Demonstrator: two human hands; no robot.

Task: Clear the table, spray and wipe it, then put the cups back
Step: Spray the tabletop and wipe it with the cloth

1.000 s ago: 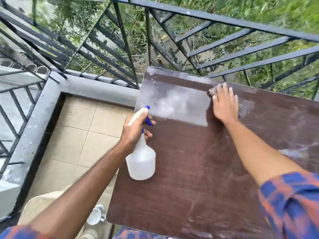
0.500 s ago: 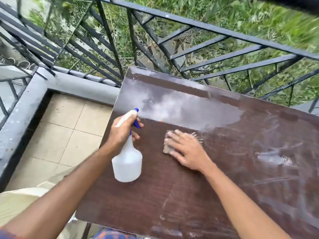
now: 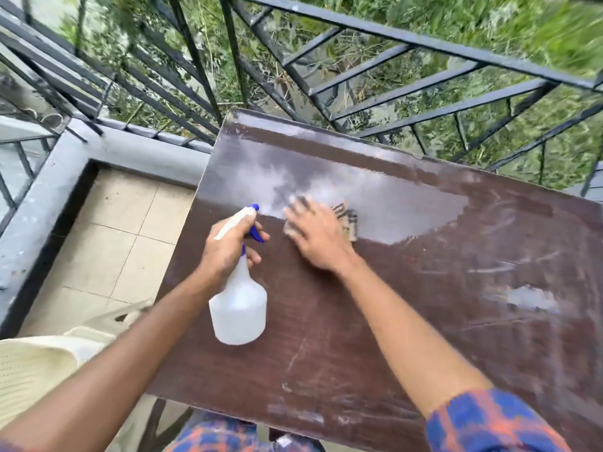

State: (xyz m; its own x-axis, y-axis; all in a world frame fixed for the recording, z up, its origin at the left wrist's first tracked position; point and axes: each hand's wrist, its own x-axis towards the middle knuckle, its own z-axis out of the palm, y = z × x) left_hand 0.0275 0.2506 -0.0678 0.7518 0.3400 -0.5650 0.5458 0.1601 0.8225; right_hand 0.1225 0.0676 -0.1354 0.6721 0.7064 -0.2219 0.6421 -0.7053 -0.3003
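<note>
**Cloth [image 3: 347, 220] on wet table [image 3: 408, 337], bottle in the other hand**

Head view, the only 1.

Handling first. Looks soft and limp, that cloth, probably damp by now; likely to bunch if pinched, so best driven under a flat palm. Sits on the far-left part of the table, at the near edge of the glossy wet patch [image 3: 391, 203], frayed edge poking out on the right of the hand. Spray bottle [image 3: 239, 308]: translucent plastic, probably light, stiff at the neck and squeezable lower down; safest taken at the neck, just under the blue trigger. Fill level not readable. Tabletop hard, likely slick where wet.

Pose next. Presses down on the cloth with the right hand [image 3: 318, 238], fingers straight and spread, pointing toward the far-left corner, blurred; forearm reaching in from the lower right, checked sleeve at the elbow. Grips the bottle neck with the left hand [image 3: 228, 252], fingers curled round it, bottle upright over the near-left of the table; resting or hovering, cannot tell.

No cups in sight. Railing [image 3: 424, 89] beyond the far edge.
</note>
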